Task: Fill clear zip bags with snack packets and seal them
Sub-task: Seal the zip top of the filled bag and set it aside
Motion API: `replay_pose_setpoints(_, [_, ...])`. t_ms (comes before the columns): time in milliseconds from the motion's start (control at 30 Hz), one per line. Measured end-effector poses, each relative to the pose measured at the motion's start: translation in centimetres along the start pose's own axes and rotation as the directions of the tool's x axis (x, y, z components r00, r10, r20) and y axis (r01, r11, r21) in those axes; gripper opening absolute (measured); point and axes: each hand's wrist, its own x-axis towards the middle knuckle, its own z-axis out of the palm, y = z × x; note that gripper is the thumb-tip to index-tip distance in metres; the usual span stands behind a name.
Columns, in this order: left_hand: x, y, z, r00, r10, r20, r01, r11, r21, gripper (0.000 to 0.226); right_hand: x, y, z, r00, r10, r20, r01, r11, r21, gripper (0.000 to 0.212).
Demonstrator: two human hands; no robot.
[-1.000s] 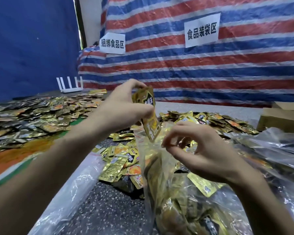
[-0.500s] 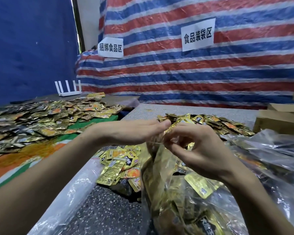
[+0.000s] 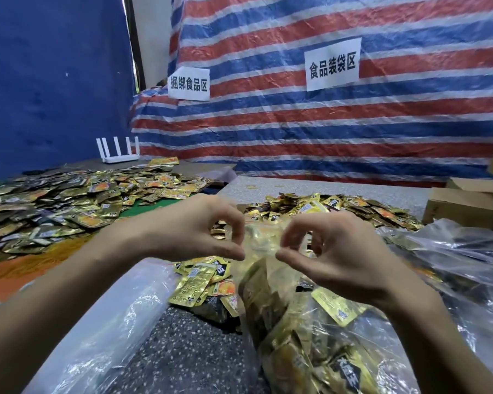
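At the top edge of the bag (image 3: pixel 285 331), the left hand (image 3: pixel 199 231) and right hand (image 3: pixel 336 251) each pinch the clear plastic between thumb and forefinger, probably to press the zip closed. The bag stands upright, full of packets (image 3: pixel 350 373), so nothing spills. Loose packets (image 3: pixel 339 206) lie on the surface (image 3: pixel 268 186) behind.

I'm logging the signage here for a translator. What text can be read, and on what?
"捆绑食品区": left paper sign, on the striped tarp.
"食品装袋区": right paper sign, on the same tarp.
Printing on the snack packets: too blurred to read.
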Motion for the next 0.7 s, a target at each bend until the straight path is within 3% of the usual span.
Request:
replay_pose_setpoints(133, [-1.7, -0.6, 0.0, 0.994, -0.080, 0.070, 0.077, 0.996, 0.041, 0.008, 1.3, -0.8, -0.4, 0.971, 0.044, 0.234, -0.012, 0.991, -0.134, 0.018])
replay_pose_setpoints(267, [-2.8, -1.0, -0.1, 0.993, -0.091, -0.077, 0.098, 0.991, 0.092, 0.012, 3.7, -0.8, -0.8, 0.906, 0.084, 0.415, 0.009, 0.976, -0.217, 0.016])
replay_pose_setpoints(467, [-4.1, -1.9, 0.6, 0.937, -0.204, -0.284, 0.200, 0.979, -0.042, 0.004, 5.0, -0.4, -0.9, 0.928, 0.075, 0.365, 0.033, 0.959, -0.280, 0.018])
replay_pose_setpoints(600, [-4.9, -2.3, 0.8, 0.882, -0.194, -0.430, 0.164, 0.981, -0.108, 0.010, 4.7, -0.8, -1.6, 0.951, 0.038, 0.306, 0.056, 0.955, -0.292, 0.019])
replay_pose_setpoints(700, [-5.5, -2.5, 0.5, 0.858, -0.155, -0.489, 0.098, 0.985, -0.139, 0.008, 4.3, -1.6, -2.5, 0.953, -0.006, 0.302, 0.099, 0.951, -0.294, 0.005])
